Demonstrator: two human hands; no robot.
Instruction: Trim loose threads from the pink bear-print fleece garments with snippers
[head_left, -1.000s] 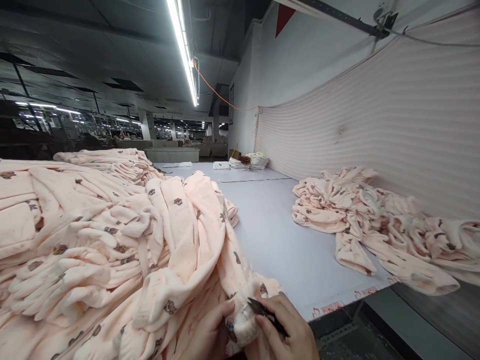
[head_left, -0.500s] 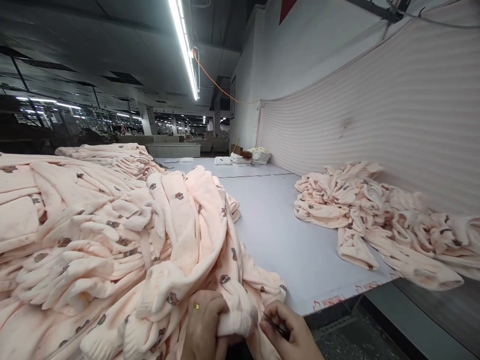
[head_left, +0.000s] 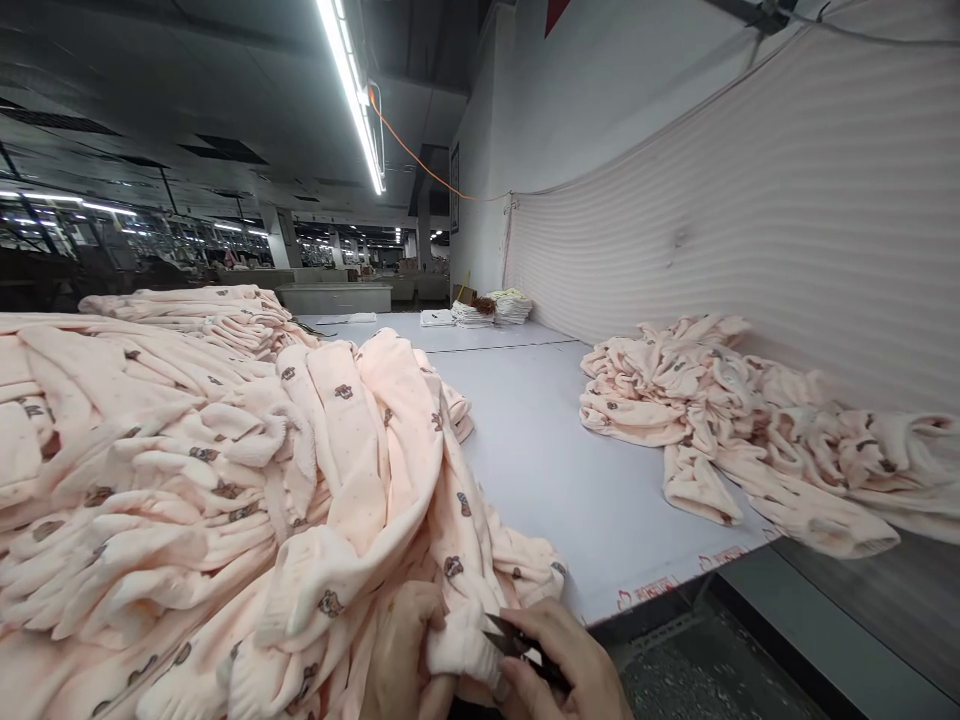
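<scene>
My left hand is closed on the ribbed cuff of a pale pink fleece garment printed with small brown figures. In my right hand is a pair of dark thread snips, its blades apart and pointing left at the cuff's right side. Whether the blades touch the fabric I cannot tell. The garment lies on a large heap of like garments that fills the left of the table. My right fingers partly hide the snips' handle.
A second heap of pink garments lies on the right of the pale table, partly over its front edge. Stacks of folded white cloth stand at the far end. A striped sheet hangs along the right wall.
My right hand has moved slightly left and the snips have turned so their blades now show over the cuff. My left hand still holds the cuff. The view has shifted slightly to the right.
</scene>
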